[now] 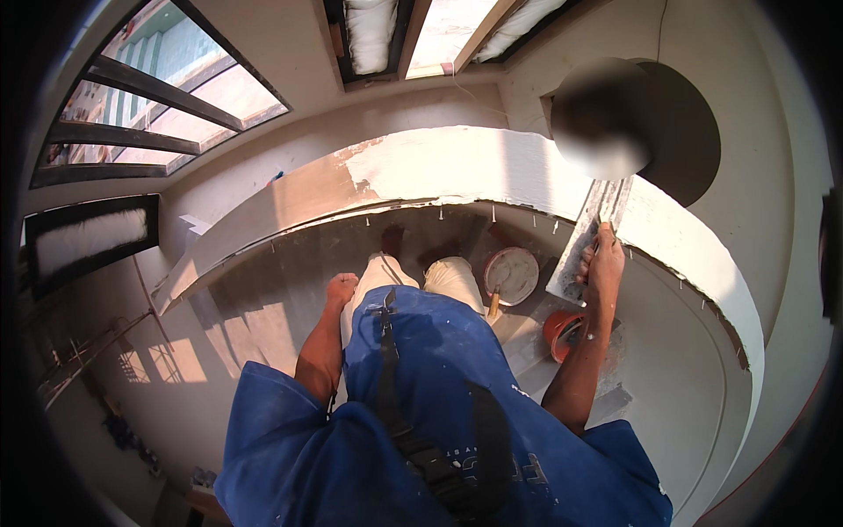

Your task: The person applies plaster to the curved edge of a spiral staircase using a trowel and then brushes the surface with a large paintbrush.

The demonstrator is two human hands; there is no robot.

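My right hand [603,263] is closed around the handle of a plastering trowel [568,274], its long metal blade smeared with plaster. The trowel's far end reaches up to the curved band [457,164], which is coated with white plaster over much of its length. Whether the blade touches the band I cannot tell. Beside my thigh, my left hand [342,288] hangs with its fingers curled in, and nothing shows in it. A wooden handle [494,303] sticks out by my other thigh.
A bucket of pale plaster [512,275] stands beyond my legs, with an orange bucket [559,334] nearer my right forearm. Nails or screws [493,213] stick out under the band's edge. A dark round shape [680,132] is on the right wall, partly covered by a blurred patch.
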